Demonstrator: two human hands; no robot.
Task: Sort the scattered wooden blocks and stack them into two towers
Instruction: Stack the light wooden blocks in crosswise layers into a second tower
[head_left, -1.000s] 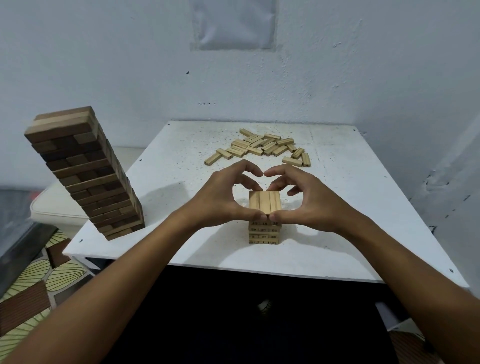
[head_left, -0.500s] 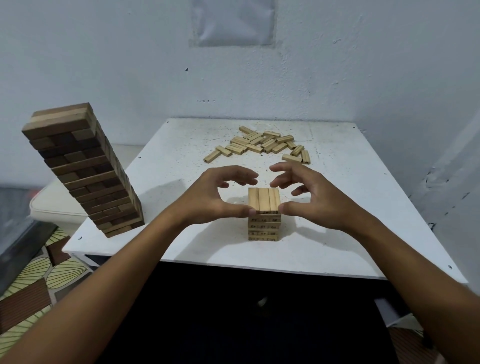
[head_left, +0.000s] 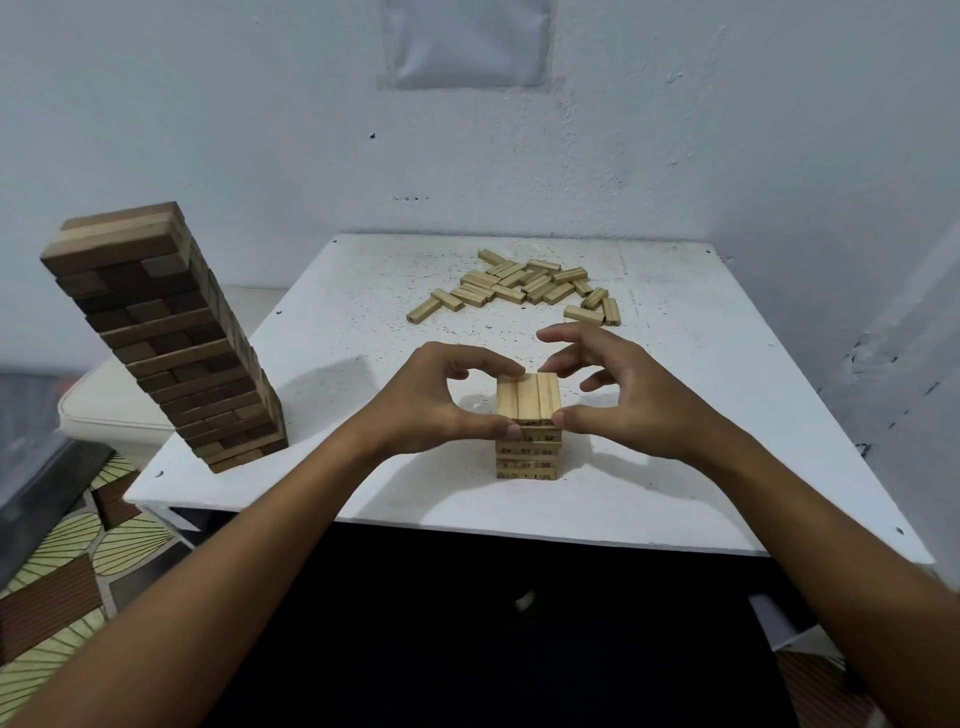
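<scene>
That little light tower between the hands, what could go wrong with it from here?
The left hand and right hand pinch the light tower's top layer; an uneven squeeze could skew it. Reaching for the loose blocks behind means passing over it. The tall dark tower stands near the table edge, so a bump might topple it.

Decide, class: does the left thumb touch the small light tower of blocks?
Touching. The head view shows the left hand's thumb tip pressed against the near left edge of the small tower's upper layers, with no gap visible.
</scene>
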